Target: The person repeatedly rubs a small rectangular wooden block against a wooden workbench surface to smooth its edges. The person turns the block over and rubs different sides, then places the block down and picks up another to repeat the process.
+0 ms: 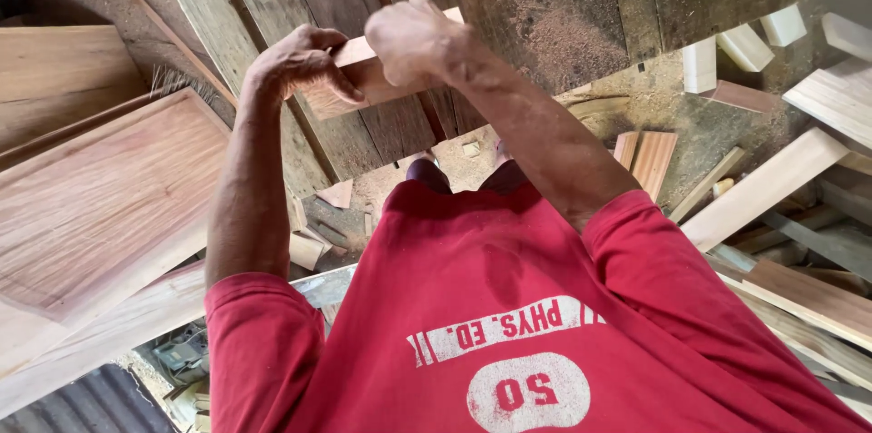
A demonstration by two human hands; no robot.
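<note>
The person is holding a short reddish wood block (pixel 368 79) w/ both hands, up in front of the chest, above the dusty plank surface (pixel 545 6). The left hand (pixel 295 65) is wrapping its grip around the block's left end, fingers curled over the top, thumb on the front face. The right hand (pixel 413 38) is closing tight on the right end; it is hiding that part of the block, so how the fingers sit under there is hard to tell.

Step in hand, I think: holding the block still & checking or lining it up, not yet setting it down. The next move is calling for both hands keeping a firm hold, bc the block is in the air and nothing is propping it.

Around: a big flat wood panel (pixel 100 206) on the left, wood offcuts (pixel 763 188) on the right, sawdust on the floor. The red shirt (pixel 509 306) is filling the bottom.
</note>
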